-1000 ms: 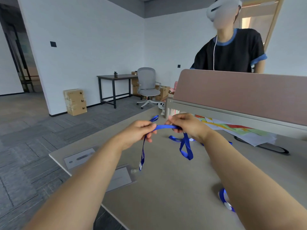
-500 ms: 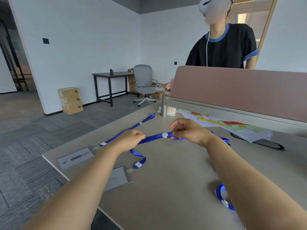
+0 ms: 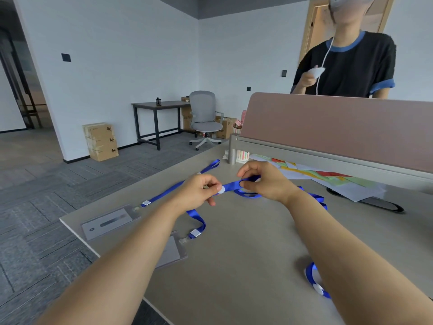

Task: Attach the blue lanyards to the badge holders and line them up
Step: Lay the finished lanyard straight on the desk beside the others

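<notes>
My left hand [image 3: 201, 191] pinches the blue lanyard [image 3: 230, 186] right at its white bead [image 3: 221, 190], thumb and forefinger curled on it. My right hand [image 3: 264, 181] grips the same strap just beside it, above the table [image 3: 246, 242]. The strap drops from my left hand to a clip [image 3: 195, 232] on the near badge holder [image 3: 172, 250]. The far badge holder [image 3: 110, 222] lies by the table edge, its own lanyard [image 3: 168, 190] stretched away from me.

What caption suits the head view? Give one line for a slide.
Left hand and right hand pinch a blue lanyard over the desk, a badge holder at its end.
</notes>
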`<control>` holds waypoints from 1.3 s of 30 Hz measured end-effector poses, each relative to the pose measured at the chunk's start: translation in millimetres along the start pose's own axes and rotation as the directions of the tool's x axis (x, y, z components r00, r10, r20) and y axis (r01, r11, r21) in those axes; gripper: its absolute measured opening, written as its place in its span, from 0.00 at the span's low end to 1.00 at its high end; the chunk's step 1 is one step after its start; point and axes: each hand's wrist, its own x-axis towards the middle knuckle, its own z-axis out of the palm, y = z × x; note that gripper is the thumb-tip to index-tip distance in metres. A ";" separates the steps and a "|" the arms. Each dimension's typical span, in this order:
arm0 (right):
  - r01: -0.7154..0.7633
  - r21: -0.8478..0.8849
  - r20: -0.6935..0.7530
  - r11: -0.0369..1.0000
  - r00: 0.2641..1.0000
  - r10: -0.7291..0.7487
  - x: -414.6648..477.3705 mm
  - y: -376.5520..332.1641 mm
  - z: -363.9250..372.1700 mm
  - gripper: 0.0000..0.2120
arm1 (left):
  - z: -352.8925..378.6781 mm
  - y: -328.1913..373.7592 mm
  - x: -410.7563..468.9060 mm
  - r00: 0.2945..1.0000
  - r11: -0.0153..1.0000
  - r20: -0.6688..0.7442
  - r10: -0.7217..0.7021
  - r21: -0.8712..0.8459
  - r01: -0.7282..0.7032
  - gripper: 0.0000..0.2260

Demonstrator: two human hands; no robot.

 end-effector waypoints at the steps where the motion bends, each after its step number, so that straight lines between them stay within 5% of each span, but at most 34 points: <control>1: -0.001 -0.006 -0.004 1.000 1.000 0.001 -0.3 0.7 0.6 0.08 | 0.2 -0.5 -0.5 1.000 1.000 -0.009 0.002 0.014 -0.002 0.08; 7: -0.020 0.006 0.085 1.000 0.996 0.019 -3.6 -2.1 3.1 0.06 | -1.3 9.1 -7.6 0.999 0.999 0.033 -0.009 -0.030 0.010 0.06; 9: -0.052 -0.017 -0.147 0.999 0.988 0.049 -2.6 1.5 5.5 0.06 | -1.2 12.1 -8.3 0.999 0.997 -0.040 0.003 -0.077 -0.006 0.06; 12: -0.104 0.065 -0.495 0.992 0.860 0.122 -7.5 -0.1 10.6 0.04 | -1.8 14.5 -8.3 0.984 0.987 -0.178 -0.017 -0.161 -0.012 0.05; 14: -0.212 0.183 -0.386 0.960 0.883 0.268 -12.9 -5.7 12.8 0.10 | -1.1 14.7 -8.4 0.977 0.979 -0.208 -0.041 -0.202 -0.001 0.08; 16: -0.417 0.244 0.002 0.876 0.903 0.430 -20.3 -13.1 18.6 0.18 | -0.4 15.1 -8.5 0.971 0.966 -0.228 -0.068 -0.257 0.007 0.09; 18: -0.548 0.281 0.320 0.787 0.827 0.462 -24.1 -14.8 26.1 0.24 | -0.1 17.3 -9.5 0.965 0.948 -0.248 -0.081 -0.318 -0.002 0.08; 20: -0.582 0.427 0.429 0.692 0.804 0.412 -19.8 -13.2 33.7 0.27 | -0.2 18.6 -10.9 0.965 0.943 -0.251 -0.080 -0.332 -0.009 0.07; 27: -0.450 0.732 0.187 0.511 0.854 0.485 14.6 -22.5 46.8 0.07 | -3.2 9.9 -12.7 0.971 0.971 -0.224 -0.079 -0.240 0.023 0.07; 30: -0.414 0.796 0.167 0.442 0.851 0.497 34.5 -23.5 48.8 0.07 | -6.2 3.7 -6.0 0.968 0.960 -0.230 -0.097 -0.280 0.029 0.02; 34: -0.382 0.851 0.139 0.361 0.826 0.546 72.6 -10.3 50.5 0.10 | -16.2 -12.6 12.1 0.976 0.953 -0.159 -0.149 -0.288 0.098 0.09; 39: -0.406 0.858 0.135 0.314 0.769 0.625 136.8 27.0 54.7 0.12 | -27.1 -49.6 45.6 0.976 0.976 -0.059 -0.209 -0.075 0.205 0.16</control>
